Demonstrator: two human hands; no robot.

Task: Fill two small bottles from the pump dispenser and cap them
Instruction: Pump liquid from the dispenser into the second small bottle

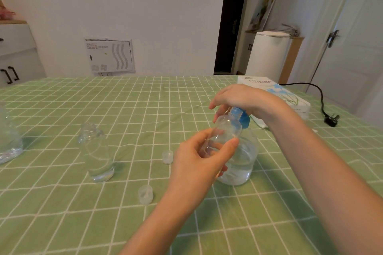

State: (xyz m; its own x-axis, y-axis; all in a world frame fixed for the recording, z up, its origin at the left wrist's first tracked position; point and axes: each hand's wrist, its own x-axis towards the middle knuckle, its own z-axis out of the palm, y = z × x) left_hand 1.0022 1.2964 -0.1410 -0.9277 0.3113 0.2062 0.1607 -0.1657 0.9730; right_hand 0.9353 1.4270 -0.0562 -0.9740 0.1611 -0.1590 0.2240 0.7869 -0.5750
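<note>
My left hand grips a small clear bottle, tilted with its open neck up against the blue pump head of the clear dispenser. On top of that pump head rests my right hand, palm down, fingers drooping over the front. A second small clear bottle stands uncapped on the table at the left. Two translucent caps lie loose: one cap just left of my left hand, the other cap nearer the front.
The table wears a green checked cloth. A tissue box lies behind my right wrist, with a black cord and plug at the far right. Another clear bottle stands at the left edge.
</note>
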